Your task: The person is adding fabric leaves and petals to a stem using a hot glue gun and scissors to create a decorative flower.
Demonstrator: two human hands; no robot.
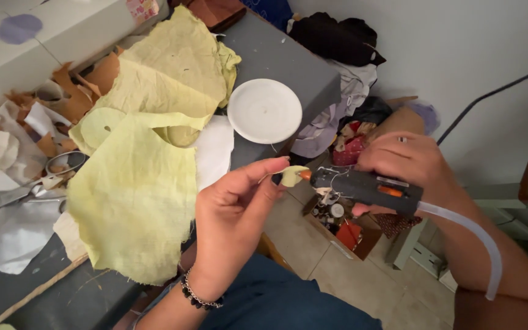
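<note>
Glue gun tip met a small yellow scrap held over the table edge.

From my remote seat I saw, far left, scissors (62, 168) lying among white and brown scraps, then pale yellow fabric (135, 189) draped over the dark table (276, 55), with a white round plate (264, 110) just beyond it. My left hand (233, 214), a beaded bracelet (200, 298) at its wrist, had its fingertips pinched together on a small yellow fabric piece (291, 176), held up off the table near its edge. The orange nozzle of the black glue gun (362, 186) touched that piece. My right hand (407, 162) was wrapped tight round the gun's grip, and a clear glue stick (478, 238) curved out behind.
</note>
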